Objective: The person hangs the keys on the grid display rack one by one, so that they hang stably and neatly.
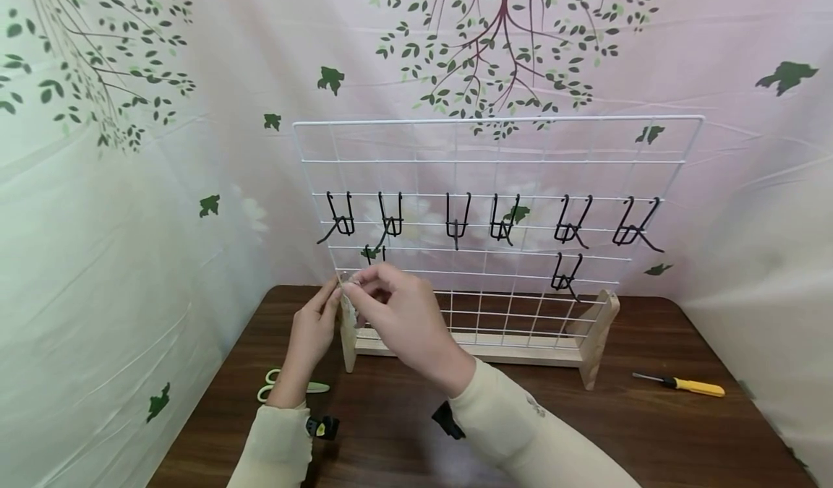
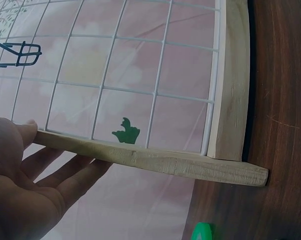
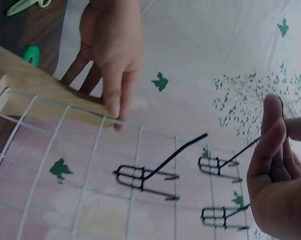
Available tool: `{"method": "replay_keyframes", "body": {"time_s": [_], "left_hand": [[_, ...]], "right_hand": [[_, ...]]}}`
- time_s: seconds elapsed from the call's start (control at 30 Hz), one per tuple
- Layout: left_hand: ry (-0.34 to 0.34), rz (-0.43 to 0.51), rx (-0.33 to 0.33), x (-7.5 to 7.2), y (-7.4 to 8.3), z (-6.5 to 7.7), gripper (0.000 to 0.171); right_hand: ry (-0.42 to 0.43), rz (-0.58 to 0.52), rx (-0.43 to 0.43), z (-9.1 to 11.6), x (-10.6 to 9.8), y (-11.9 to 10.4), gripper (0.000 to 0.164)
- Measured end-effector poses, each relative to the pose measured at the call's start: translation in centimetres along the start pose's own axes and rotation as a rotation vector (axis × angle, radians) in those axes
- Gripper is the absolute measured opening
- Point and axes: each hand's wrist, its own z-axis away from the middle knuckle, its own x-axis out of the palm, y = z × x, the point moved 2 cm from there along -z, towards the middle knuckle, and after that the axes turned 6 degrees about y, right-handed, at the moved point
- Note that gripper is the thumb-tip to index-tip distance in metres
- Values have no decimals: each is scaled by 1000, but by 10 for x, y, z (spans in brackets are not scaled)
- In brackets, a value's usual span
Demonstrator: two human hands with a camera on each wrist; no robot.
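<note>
A white wire grid rack [image 1: 497, 121] stands in a wooden base [image 1: 520, 354] on a dark table. My left hand [image 1: 314, 332] grips the upper end of the left wooden side board [image 2: 155, 165], thumb on the grid side and fingers underneath in the left wrist view. My right hand [image 1: 406, 314] is raised before the rack's lower left, its thumb and index fingertips close together; I cannot tell whether they pinch something small. Black wire hooks [image 1: 458, 220] hang in a row across the grid. A lower hook [image 1: 565, 278] hangs at right, another is partly hidden behind the right hand.
Light green scissors [image 1: 319, 387] lie on the table beside the left wrist. A yellow-handled screwdriver [image 1: 699, 387] lies at the right. A small bright green object [image 3: 31, 55] sits near the side board. Leaf-printed curtains [image 1: 104, 257] surround the table.
</note>
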Motion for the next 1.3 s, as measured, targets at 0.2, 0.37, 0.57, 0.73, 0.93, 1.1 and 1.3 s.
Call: {"method": "replay_keyframes", "body": {"time_s": [0.2,0.37,0.57,0.73,0.93,1.1,1.3], "left_hand": [[-8,-23,5,-1,-1,1,42],[-14,-25,-2,2,-3,1,42],[-20,-28,0,5,-3,0,47],[-11,-30,5,5,-2,0,48],[-3,-38,16,7,-1,0,48],[-3,-22,3,9,-1,-2,50],[24,-19,9,13,-1,-3,49]], "right_hand": [[77,65,-130,-14,16,-14,14],[130,187,-208,-27,22,-20,17],[164,304,-266,-37,25,-17,17],[242,455,-380,-40,29,-8,15],[365,618,-554,-45,35,8,13],[407,691,-561,-54,36,22,15],[372,685,-493,-62,33,32,18]]}}
